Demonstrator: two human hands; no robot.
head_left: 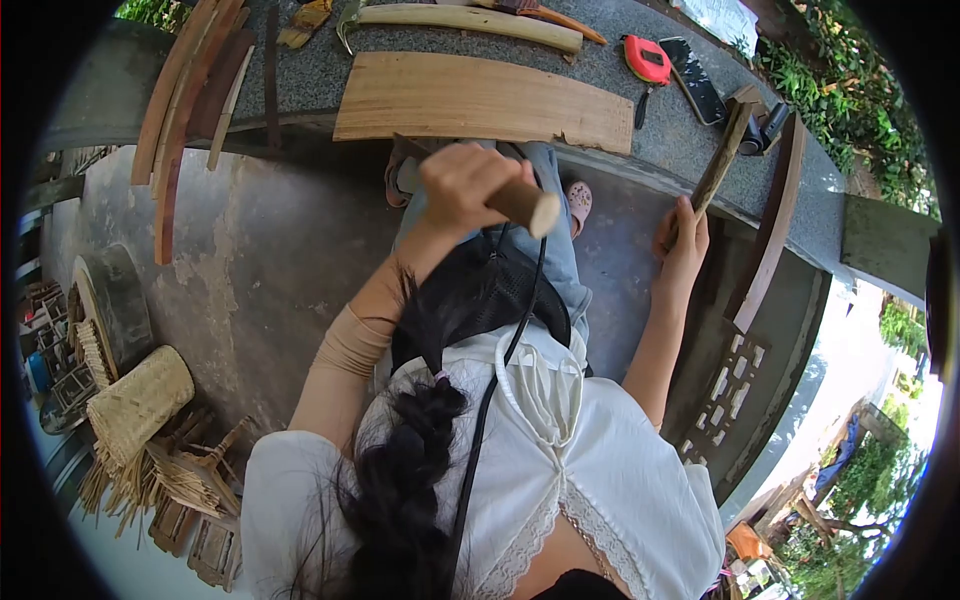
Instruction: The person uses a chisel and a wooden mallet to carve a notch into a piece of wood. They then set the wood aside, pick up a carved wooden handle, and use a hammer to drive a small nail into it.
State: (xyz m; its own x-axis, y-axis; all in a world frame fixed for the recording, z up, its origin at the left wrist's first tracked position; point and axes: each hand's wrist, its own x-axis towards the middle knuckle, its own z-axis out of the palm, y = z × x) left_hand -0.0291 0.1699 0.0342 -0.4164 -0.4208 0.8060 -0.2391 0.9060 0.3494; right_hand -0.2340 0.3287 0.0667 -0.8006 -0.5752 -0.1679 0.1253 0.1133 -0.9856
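Note:
My left hand (465, 185) is closed in a fist in front of my chest. From it sticks out a thick, round wooden handle (528, 207) with a pale cut end; the rest of that tool is hidden by the fist. On the right, my right hand (683, 238) grips the lower end of a brown wooden stick (722, 165), which slants up over the edge of the stone counter (300, 75). A flat, slightly curved wooden board (480, 100) lies along the counter's near edge, beyond my left hand and apart from it.
A red tape measure (647, 60), a phone (693, 80) and a black object (767, 130) lie on the counter. Long curved wood strips overhang its edge at left (180, 110) and right (768, 225). A woven basket (140, 400) and stools stand on the floor at left.

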